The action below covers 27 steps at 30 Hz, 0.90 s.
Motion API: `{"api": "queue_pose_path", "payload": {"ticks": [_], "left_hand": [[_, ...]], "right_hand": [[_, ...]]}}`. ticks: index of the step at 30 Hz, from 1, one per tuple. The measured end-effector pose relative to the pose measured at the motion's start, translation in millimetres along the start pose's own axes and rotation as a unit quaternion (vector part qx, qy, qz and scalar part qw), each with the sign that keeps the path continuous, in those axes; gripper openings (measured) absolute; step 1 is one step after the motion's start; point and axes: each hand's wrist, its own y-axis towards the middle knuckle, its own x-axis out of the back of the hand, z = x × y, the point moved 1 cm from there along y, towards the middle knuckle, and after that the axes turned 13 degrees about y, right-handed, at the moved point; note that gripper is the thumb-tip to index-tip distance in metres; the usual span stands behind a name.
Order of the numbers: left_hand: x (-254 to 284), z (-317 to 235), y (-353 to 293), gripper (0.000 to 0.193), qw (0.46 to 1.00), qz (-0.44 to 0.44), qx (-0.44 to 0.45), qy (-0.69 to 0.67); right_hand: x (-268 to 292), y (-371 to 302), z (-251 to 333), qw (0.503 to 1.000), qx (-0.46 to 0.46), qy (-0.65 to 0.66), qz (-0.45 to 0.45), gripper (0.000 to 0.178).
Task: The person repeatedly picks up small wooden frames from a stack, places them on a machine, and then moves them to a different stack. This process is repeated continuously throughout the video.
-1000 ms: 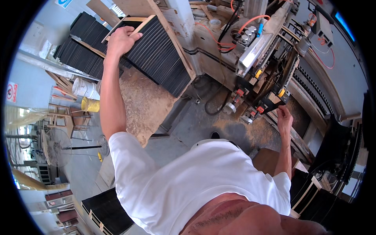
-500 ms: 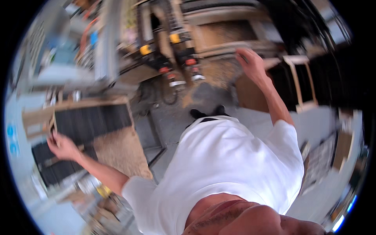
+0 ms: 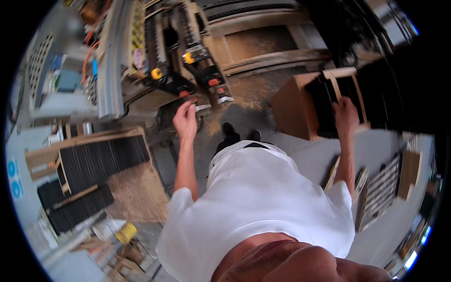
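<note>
My left hand (image 3: 186,121) is raised in front of the machine, its fingers drawn together near the red-marked end of a black clamp-like arm (image 3: 181,89). Whatever may be between those fingertips is too small to make out. On the right, my right hand (image 3: 346,113) reaches to a light wooden frame (image 3: 339,73) that stands against dark stacked pieces (image 3: 320,101) beside a brown wooden box side (image 3: 292,105). Its fingers are curled over one slat of the frame. Whether they grip the slat or something behind it is hidden.
To the left, rows of thin black pieces (image 3: 105,155) lie in a wooden tray with a bare board (image 3: 138,192). A grey metal rail (image 3: 112,70) runs along the machine. Slatted wooden pieces (image 3: 383,190) stand at the right. Sawdust (image 3: 249,91) covers floor by the machine.
My left hand has moved from above the black pieces on the left across to the machine's arms. My right hand has moved right and down, onto the wooden frame.
</note>
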Motion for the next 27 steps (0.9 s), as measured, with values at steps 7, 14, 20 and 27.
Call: {"api": "queue_pose_path", "payload": {"ticks": [7, 14, 20, 27], "left_hand": [[-0.3, -38.3, 147.8, 0.026, 0.991, -0.01, 0.026, -0.132], [-25.4, -29.2, 362.8, 0.058, 0.936, 0.041, 0.127, -0.326], [-68.7, -29.4, 498.7, 0.087, 0.906, 0.045, 0.184, -0.379], [-86.4, -19.0, 570.3, 0.102, 0.821, 0.03, 0.148, -0.551]], "right_hand": [[-0.7, 7.3, 9.8, 0.996, 0.014, 0.059, -0.072, 0.026], [8.7, 43.6, 99.4, 0.979, 0.022, 0.192, -0.071, 0.028], [-20.4, 75.5, 171.0, 0.961, 0.079, 0.266, -0.021, 0.027], [-60.2, 114.8, 238.6, 0.951, 0.078, 0.293, 0.063, 0.031]]}}
